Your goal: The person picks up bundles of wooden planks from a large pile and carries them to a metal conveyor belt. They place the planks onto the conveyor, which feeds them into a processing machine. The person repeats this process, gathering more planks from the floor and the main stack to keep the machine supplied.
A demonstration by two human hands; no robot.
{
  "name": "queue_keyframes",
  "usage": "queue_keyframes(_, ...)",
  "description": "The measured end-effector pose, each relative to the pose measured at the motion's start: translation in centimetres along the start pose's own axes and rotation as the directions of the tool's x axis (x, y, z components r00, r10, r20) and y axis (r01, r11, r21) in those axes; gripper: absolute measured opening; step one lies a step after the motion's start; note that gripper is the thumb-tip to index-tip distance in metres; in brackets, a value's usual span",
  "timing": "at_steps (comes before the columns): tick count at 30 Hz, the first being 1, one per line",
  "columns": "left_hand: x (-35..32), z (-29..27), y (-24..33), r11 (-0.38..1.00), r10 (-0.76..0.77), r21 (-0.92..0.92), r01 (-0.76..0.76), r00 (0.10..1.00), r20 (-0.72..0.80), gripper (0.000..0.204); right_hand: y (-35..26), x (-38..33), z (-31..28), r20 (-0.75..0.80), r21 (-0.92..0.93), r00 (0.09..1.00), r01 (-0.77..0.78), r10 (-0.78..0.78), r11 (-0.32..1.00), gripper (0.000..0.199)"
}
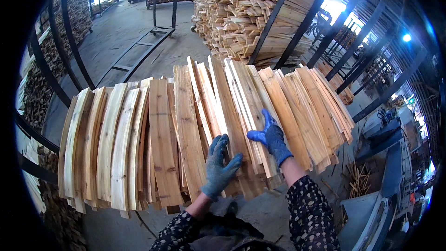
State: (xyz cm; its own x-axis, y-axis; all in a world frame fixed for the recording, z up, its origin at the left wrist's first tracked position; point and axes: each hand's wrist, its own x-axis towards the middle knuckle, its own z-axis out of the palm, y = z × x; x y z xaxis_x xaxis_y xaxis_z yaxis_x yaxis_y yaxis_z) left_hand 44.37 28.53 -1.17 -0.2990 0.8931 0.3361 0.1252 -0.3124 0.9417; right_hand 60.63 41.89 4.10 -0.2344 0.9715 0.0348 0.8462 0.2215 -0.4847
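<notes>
Wooden boards (160, 139) stand side by side in a long row in front of me, many tilted against each other. My left hand (220, 166), in a grey-blue knit glove, rests near the lower end of a dark-faced board (226, 111) around the middle, fingers stretched and thumb apart. To its right, my right hand (272, 138) wears a glove with bright blue fingertips. Its thumb and forefinger are spread over the face of a pale board (247, 95), and its other fingers are partly hidden. Neither hand is visibly wrapped around a board.
Dark metal posts (290, 28) rise behind the row, with a tall stack of boards (232, 14) beyond. A low metal frame (134, 53) lies on the concrete floor (118, 23) at the far left. Scrap sticks (359, 180) and blue-grey machinery (392, 172) are at the right.
</notes>
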Motion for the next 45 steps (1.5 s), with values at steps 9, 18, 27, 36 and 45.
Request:
queue_keyframes(9, -0.2, -1.4, 0.4, 0.999, 0.007, 0.052, -0.013, 0.995, 0.100, 0.054, -0.3, -2.3, -1.4, 0.067, 0.537, 0.996, 0.007, -0.051, 0.843, 0.094)
queue_keyframes(18, -4.8, -5.3, 2.1, 0.862, -0.307, -0.410, 0.299, 0.950, 0.048, 0.037, -1.2, -10.8, -5.8, 0.241, 0.915, 0.966, -0.258, 0.095, 0.311, 0.076)
queue_keyframes(27, -2.5, -2.5, 6.0, 0.458, -0.358, -0.724, 0.517, 0.852, 0.382, 0.062, -2.6, -19.7, -4.1, 0.305, 0.935, 0.952, -0.303, 0.021, 0.183, 0.092)
queue_keyframes(36, -1.4, -1.9, 9.5, 0.698, -0.271, -0.620, 0.358, 0.934, 0.234, 0.083, -9.2, -19.5, -3.0, 0.186, 0.876, 0.977, -0.118, -0.102, 0.468, 0.093)
queue_keyframes(45, -2.0, -3.1, 9.6, 0.765, -0.241, -0.548, 0.339, 0.939, 0.244, 0.064, -10.5, -18.1, -1.3, 0.144, 0.889, 0.977, -0.057, -0.158, 0.455, 0.077)
